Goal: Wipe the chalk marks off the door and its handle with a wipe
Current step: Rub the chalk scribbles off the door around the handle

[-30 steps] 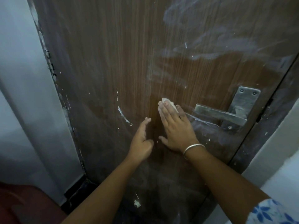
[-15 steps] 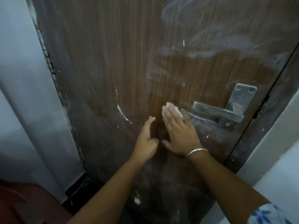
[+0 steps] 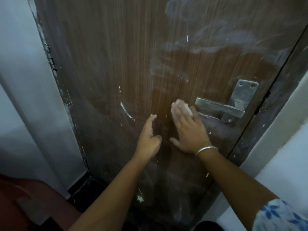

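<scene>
A brown wood-grain door (image 3: 133, 55) fills the view. Smeared white chalk (image 3: 208, 35) spreads across its upper right, and a curved chalk stroke (image 3: 125, 111) sits left of centre. The steel lever handle (image 3: 218, 108) on its plate (image 3: 243, 95) is at the right, with chalk smears on the door below it. My right hand (image 3: 188, 129) presses flat on the door just left of the lever's tip, and a white wipe (image 3: 184, 106) shows under its fingertips. My left hand (image 3: 149, 139) is edge-on against the door beside it, fingers extended, holding nothing.
A grey wall (image 3: 25, 97) flanks the door's chipped left edge. The dark door frame (image 3: 266, 122) and a white wall (image 3: 283, 155) stand at the right. A reddish object (image 3: 25, 205) lies at the lower left. A small white scrap (image 3: 140, 198) shows low on the door.
My right hand with the wipe has slid slightly right and down, toward the lever's tip. My left hand has stayed beside it.
</scene>
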Action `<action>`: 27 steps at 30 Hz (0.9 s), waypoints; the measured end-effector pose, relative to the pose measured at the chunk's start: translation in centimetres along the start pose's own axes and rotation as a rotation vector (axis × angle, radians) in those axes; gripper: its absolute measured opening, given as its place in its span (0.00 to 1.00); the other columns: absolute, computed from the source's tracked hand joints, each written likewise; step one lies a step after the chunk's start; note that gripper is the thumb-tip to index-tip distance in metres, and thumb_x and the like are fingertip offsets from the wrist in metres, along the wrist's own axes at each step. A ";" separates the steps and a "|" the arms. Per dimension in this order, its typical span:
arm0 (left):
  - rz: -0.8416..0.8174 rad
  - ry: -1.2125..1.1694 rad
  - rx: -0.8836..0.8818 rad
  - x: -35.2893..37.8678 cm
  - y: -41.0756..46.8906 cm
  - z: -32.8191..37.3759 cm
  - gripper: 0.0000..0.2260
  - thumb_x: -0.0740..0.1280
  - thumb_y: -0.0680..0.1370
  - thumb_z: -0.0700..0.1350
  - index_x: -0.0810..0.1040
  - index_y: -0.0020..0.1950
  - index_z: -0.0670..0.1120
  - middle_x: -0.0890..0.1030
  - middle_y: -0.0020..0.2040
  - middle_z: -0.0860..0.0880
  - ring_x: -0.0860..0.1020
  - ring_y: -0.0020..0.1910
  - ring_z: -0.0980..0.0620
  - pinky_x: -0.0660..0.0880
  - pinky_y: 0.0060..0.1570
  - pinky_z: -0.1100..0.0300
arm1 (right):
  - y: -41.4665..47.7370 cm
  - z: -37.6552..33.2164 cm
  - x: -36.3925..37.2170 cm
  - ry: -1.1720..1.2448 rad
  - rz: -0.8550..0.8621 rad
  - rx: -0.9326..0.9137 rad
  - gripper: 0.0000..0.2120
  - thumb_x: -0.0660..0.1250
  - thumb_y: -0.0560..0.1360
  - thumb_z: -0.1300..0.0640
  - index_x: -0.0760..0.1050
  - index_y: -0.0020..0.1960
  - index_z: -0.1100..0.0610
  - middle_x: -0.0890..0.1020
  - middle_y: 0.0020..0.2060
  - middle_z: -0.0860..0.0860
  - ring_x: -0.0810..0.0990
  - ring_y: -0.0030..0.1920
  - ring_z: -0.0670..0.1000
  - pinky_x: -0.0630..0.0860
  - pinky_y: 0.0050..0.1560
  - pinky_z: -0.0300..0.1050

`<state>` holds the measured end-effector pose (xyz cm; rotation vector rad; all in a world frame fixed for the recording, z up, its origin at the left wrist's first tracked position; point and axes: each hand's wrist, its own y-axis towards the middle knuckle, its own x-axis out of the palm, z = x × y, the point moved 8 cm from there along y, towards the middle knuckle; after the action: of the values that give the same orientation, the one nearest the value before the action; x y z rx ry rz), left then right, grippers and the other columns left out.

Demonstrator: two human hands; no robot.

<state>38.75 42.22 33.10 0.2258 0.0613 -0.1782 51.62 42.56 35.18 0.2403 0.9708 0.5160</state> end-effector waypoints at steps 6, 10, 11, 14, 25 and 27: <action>0.033 0.020 -0.017 -1.3 -0.8 -0.9 0.32 0.59 0.72 0.28 0.61 0.73 0.50 0.60 0.75 0.51 0.57 0.73 0.59 0.59 0.68 0.64 | -4.7 -1.6 3.1 -0.099 -0.124 -0.068 0.47 0.64 0.69 0.37 0.47 0.75 0.60 0.53 0.76 0.56 0.47 0.76 0.55 0.40 0.71 0.57; 0.040 -0.019 -0.048 -1.4 -0.9 -1.1 0.32 0.59 0.72 0.28 0.60 0.73 0.49 0.59 0.75 0.51 0.59 0.71 0.59 0.63 0.67 0.62 | -1.0 2.8 -1.6 0.049 0.133 0.197 0.47 0.62 0.68 0.37 0.48 0.76 0.61 0.51 0.76 0.57 0.55 0.74 0.58 0.56 0.68 0.59; 0.039 -0.031 -0.049 -1.1 -0.9 -1.0 0.31 0.59 0.73 0.28 0.60 0.73 0.49 0.60 0.75 0.51 0.60 0.71 0.59 0.64 0.67 0.62 | -0.2 3.3 -2.2 0.074 0.145 0.213 0.48 0.62 0.67 0.36 0.47 0.76 0.62 0.49 0.76 0.56 0.55 0.74 0.58 0.60 0.65 0.58; 0.022 -0.021 -0.040 0.2 -0.9 -0.6 0.31 0.60 0.73 0.29 0.61 0.72 0.50 0.60 0.75 0.50 0.59 0.72 0.56 0.60 0.71 0.57 | 0.2 2.4 -1.6 0.042 0.090 0.126 0.51 0.63 0.66 0.35 0.45 0.76 0.63 0.45 0.76 0.57 0.46 0.76 0.58 0.56 0.68 0.58; -0.012 0.010 -0.051 1.1 -1.6 -0.9 0.31 0.60 0.73 0.30 0.60 0.73 0.52 0.59 0.75 0.52 0.57 0.73 0.56 0.60 0.71 0.55 | -3.7 4.4 -1.4 -0.032 0.112 0.271 0.45 0.64 0.69 0.38 0.52 0.75 0.64 0.60 0.73 0.62 0.57 0.73 0.60 0.47 0.72 0.58; -0.026 0.001 -0.053 1.7 -1.7 -0.7 0.31 0.60 0.73 0.30 0.60 0.73 0.52 0.59 0.75 0.52 0.57 0.73 0.57 0.60 0.69 0.60 | -2.5 4.8 -1.8 0.028 0.119 0.302 0.47 0.63 0.69 0.38 0.50 0.74 0.65 0.57 0.73 0.65 0.52 0.74 0.63 0.46 0.72 0.59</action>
<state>40.09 40.48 31.91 0.1721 0.0702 -0.2025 55.57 39.65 38.07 0.5659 1.0651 0.4810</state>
